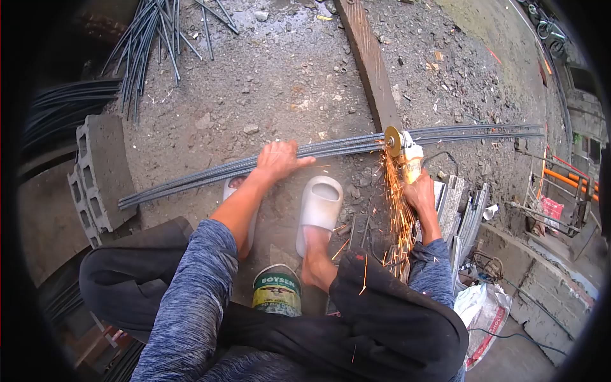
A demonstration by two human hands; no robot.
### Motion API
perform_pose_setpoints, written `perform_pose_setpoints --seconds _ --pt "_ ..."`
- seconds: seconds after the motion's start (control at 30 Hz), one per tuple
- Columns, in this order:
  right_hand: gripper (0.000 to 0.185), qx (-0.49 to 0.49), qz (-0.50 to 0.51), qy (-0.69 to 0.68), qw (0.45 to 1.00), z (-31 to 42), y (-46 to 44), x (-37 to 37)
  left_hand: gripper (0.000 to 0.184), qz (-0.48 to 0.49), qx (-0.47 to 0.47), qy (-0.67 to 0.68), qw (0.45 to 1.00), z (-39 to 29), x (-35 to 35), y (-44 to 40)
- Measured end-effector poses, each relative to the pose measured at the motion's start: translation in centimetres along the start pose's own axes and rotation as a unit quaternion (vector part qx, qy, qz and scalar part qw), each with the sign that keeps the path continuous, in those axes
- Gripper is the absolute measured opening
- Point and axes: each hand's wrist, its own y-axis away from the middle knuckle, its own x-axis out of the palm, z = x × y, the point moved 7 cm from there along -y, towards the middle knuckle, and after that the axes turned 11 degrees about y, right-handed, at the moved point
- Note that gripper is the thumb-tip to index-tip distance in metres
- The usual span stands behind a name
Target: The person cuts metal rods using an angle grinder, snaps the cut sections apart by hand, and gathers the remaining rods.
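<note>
A bundle of ribbed steel bars [347, 147] runs across the view, rising from lower left to right. My left hand [277, 159] is wrapped over the bundle left of its middle, with the thumb pointing right along it. My right hand [419, 193] is closed round the body of an angle grinder [412, 160]. The grinder's round cutting disc [393, 141] meets the bars, and orange sparks [398, 204] stream from there toward me. Under the bars near the disc lies the end of a long timber [372, 70].
A hollow concrete block [105, 172] stands at the left end of the bars. More bars [159, 38] lie at the upper left. My slippered foot [320, 210] and a Boysen paint can [277, 291] are close below. Metal channels [468, 213] and plastic bags [484, 312] lie to the right.
</note>
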Motion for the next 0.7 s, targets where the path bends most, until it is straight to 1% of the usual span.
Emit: perform_pose_setpoints --seconds 0.07,0.17,0.43,0.53,0.63,0.7 --pt "0.057 -0.005 -0.004 0.004 1.000 -0.6 0.0 0.5 0.078 0.005 -0.004 -0.003 1.000 0.0 0.1 -0.1" --pt "0.057 -0.005 -0.011 0.017 1.000 -1.0 0.2 0.9 0.078 0.041 -0.026 -0.013 0.999 -0.3 -0.2 0.0" --pt "0.056 0.001 -0.008 0.012 1.000 -1.6 1.8 1.1 0.078 0.039 -0.020 -0.022 0.999 -0.3 -0.1 0.0" --pt "0.055 -0.011 -0.014 0.003 1.000 -1.8 2.1 1.2 0.078 0.043 -0.025 -0.016 0.999 -0.3 -0.2 0.0" --pt "0.053 0.015 -0.005 0.015 1.000 -1.9 2.1 1.5 0.079 0.043 -0.025 -0.018 0.999 -0.5 -0.2 0.0" --pt "0.053 -0.018 -0.015 0.005 1.000 -1.7 1.7 1.6 0.079 0.044 -0.027 -0.020 0.998 -0.4 -0.2 0.1"
